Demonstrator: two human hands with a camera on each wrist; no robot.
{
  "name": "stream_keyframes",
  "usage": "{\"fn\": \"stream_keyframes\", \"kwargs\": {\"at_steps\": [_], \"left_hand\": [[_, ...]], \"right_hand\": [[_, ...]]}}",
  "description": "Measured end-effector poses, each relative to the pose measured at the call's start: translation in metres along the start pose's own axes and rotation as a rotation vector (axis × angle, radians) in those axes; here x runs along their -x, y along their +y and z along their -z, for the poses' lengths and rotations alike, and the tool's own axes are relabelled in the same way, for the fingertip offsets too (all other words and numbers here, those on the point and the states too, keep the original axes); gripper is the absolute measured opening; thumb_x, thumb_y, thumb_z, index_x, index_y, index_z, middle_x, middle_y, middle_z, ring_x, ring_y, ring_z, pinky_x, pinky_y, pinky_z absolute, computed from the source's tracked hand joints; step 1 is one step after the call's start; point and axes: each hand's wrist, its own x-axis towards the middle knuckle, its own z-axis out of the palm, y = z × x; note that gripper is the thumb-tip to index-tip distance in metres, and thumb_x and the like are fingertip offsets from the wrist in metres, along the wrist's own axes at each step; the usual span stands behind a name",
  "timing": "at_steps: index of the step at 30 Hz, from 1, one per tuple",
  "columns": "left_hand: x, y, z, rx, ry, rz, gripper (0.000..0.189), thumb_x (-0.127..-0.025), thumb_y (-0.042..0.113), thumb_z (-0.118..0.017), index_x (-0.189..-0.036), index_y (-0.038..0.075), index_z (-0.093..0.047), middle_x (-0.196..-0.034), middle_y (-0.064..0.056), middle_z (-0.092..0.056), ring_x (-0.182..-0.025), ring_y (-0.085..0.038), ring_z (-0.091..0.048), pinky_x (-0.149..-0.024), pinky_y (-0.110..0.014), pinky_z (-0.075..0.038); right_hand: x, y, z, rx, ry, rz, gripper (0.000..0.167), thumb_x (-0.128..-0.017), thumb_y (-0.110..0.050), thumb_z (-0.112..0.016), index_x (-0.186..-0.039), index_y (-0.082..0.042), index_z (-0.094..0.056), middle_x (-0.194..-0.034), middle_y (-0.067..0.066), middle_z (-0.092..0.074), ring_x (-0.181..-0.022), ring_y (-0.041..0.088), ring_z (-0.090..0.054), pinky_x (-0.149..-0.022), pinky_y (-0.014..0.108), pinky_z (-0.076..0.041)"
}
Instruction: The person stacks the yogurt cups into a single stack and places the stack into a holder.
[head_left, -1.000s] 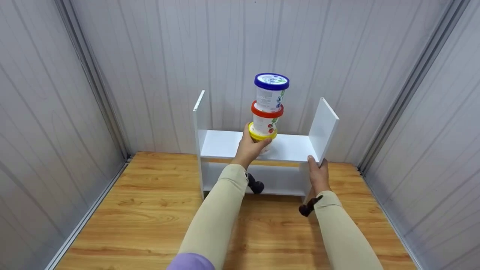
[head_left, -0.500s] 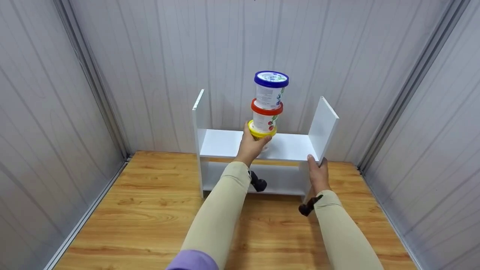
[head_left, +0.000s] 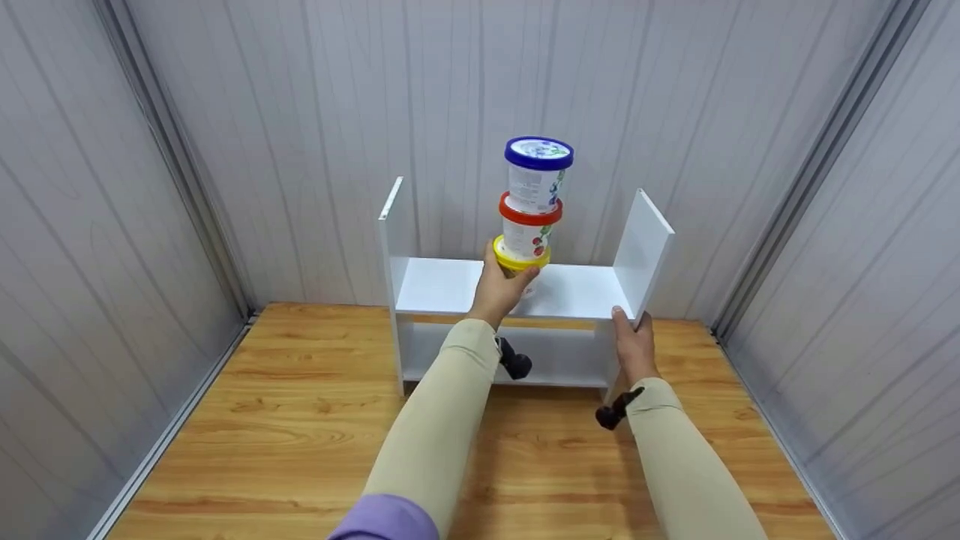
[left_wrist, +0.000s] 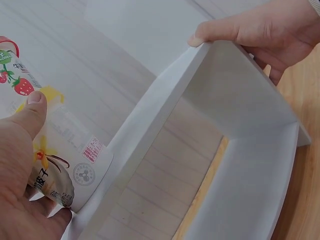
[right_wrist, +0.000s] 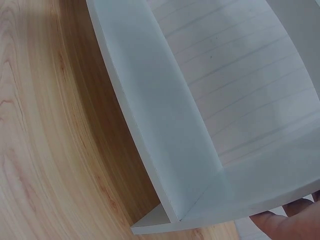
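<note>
Three white paper tubs stand stacked over the upper board of a small white shelf [head_left: 442, 289] in the head view. On top is a blue-lidded tub [head_left: 534, 186], then a red-lidded tub [head_left: 523, 234], and the yellow-lidded tub [left_wrist: 75, 157] forms the base. My left hand [head_left: 501, 291] grips this lowest tub, thumb just below its lid in the left wrist view. The tub's bottom is right at the board's front edge there. With my right hand [head_left: 635, 346] I hold the shelf's right side panel [head_left: 645, 251], thumb at the front corner of the upper board.
The shelf stands on a wood-grain table [head_left: 315, 405], close to the pale back wall [head_left: 337, 135]. Side walls rise at left and right. Its lower board [right_wrist: 150, 95] sits near the tabletop. Small black devices are strapped to both wrists.
The stack, still in my left hand, has risen slightly and tilts a little less. My right hand keeps its hold on the shelf. The whole head view has shifted slightly.
</note>
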Motion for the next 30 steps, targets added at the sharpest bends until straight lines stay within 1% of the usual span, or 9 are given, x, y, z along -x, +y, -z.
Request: {"fn": "stream_keyframes", "kwargs": {"at_steps": [4,7,12,15,18,22,25,28,30], "left_hand": [[0.001,-0.002,0.001,-0.005,0.009,0.022,0.093,-0.092,0.027,-0.076,-0.161,0.023,-0.014,-0.148,-0.001,-0.047,-0.137,-0.02,-0.045,-0.12,-0.039,-0.031],[0.002,-0.003,0.002,-0.012,0.019,0.044,0.095,-0.093,0.031,-0.074,-0.162,0.023,-0.01,-0.153,-0.002,-0.044,-0.14,-0.02,-0.043,-0.121,-0.04,-0.029],[0.003,-0.005,0.005,-0.015,0.034,0.078,0.092,-0.093,0.036,-0.073,-0.161,0.025,-0.013,-0.153,-0.002,-0.043,-0.14,-0.022,-0.042,-0.121,-0.043,-0.029],[0.003,-0.006,0.006,-0.026,0.037,0.075,0.089,-0.093,0.039,-0.073,-0.16,0.024,-0.016,-0.152,-0.003,-0.044,-0.139,-0.022,-0.042,-0.12,-0.044,-0.03],[0.005,-0.008,0.011,-0.019,0.031,0.069,0.093,-0.092,0.038,-0.075,-0.16,0.022,-0.015,-0.154,-0.004,-0.042,-0.141,-0.024,-0.041,-0.12,-0.044,-0.03],[0.01,-0.008,0.016,0.004,-0.012,0.066,0.104,-0.087,0.035,-0.081,-0.162,0.02,-0.01,-0.163,-0.005,-0.03,-0.147,-0.026,-0.033,-0.122,-0.045,-0.025],[0.015,-0.008,0.02,-0.045,-0.037,0.073,0.11,-0.085,0.036,-0.082,-0.163,0.019,-0.007,-0.166,-0.006,-0.024,-0.151,-0.027,-0.026,-0.123,-0.048,-0.023],[0.019,-0.007,0.024,-0.138,-0.039,0.062,0.112,-0.084,0.038,-0.083,-0.163,0.017,-0.007,-0.166,-0.007,-0.024,-0.153,-0.028,-0.022,-0.123,-0.05,-0.022],[0.023,-0.008,0.028,-0.187,-0.04,0.044,0.111,-0.083,0.037,-0.083,-0.163,0.017,-0.009,-0.166,-0.008,-0.025,-0.152,-0.028,-0.024,-0.122,-0.05,-0.024]], "right_hand": [[0.001,0.0,-0.002,0.014,-0.003,-0.027,0.089,-0.1,-0.058,-0.048,-0.163,-0.016,-0.002,-0.168,0.015,-0.012,-0.152,0.031,-0.017,-0.123,0.05,-0.017],[0.001,-0.001,-0.003,0.009,-0.012,-0.029,0.088,-0.1,-0.058,-0.047,-0.164,-0.017,-0.002,-0.168,0.014,-0.012,-0.152,0.031,-0.017,-0.123,0.05,-0.017],[0.002,-0.002,-0.006,-0.003,-0.025,-0.02,0.089,-0.1,-0.058,-0.047,-0.164,-0.017,-0.001,-0.168,0.015,-0.012,-0.153,0.031,-0.016,-0.123,0.05,-0.017],[0.002,-0.002,-0.007,0.0,-0.031,-0.02,0.089,-0.1,-0.058,-0.047,-0.164,-0.017,0.0,-0.168,0.014,-0.011,-0.153,0.031,-0.016,-0.123,0.05,-0.016],[0.002,-0.002,-0.01,0.008,-0.042,-0.033,0.089,-0.1,-0.059,-0.046,-0.164,-0.019,0.001,-0.168,0.013,-0.01,-0.153,0.03,-0.015,-0.123,0.051,-0.016],[0.0,-0.003,-0.008,0.016,-0.048,-0.046,0.09,-0.1,-0.06,-0.046,-0.164,-0.018,0.001,-0.168,0.013,-0.009,-0.153,0.031,-0.015,-0.123,0.051,-0.016],[-0.002,-0.005,-0.003,0.004,-0.048,-0.023,0.089,-0.101,-0.056,-0.047,-0.163,-0.013,0.0,-0.168,0.015,-0.011,-0.153,0.031,-0.016,-0.124,0.049,-0.016],[-0.004,-0.009,0.004,0.009,-0.041,-0.01,0.089,-0.101,-0.054,-0.049,-0.163,-0.009,-0.002,-0.166,0.018,-0.015,-0.151,0.032,-0.019,-0.123,0.048,-0.018],[-0.004,-0.012,0.009,0.033,-0.046,-0.02,0.091,-0.1,-0.056,-0.049,-0.162,-0.008,-0.002,-0.165,0.02,-0.016,-0.151,0.034,-0.02,-0.123,0.049,-0.019]]}}
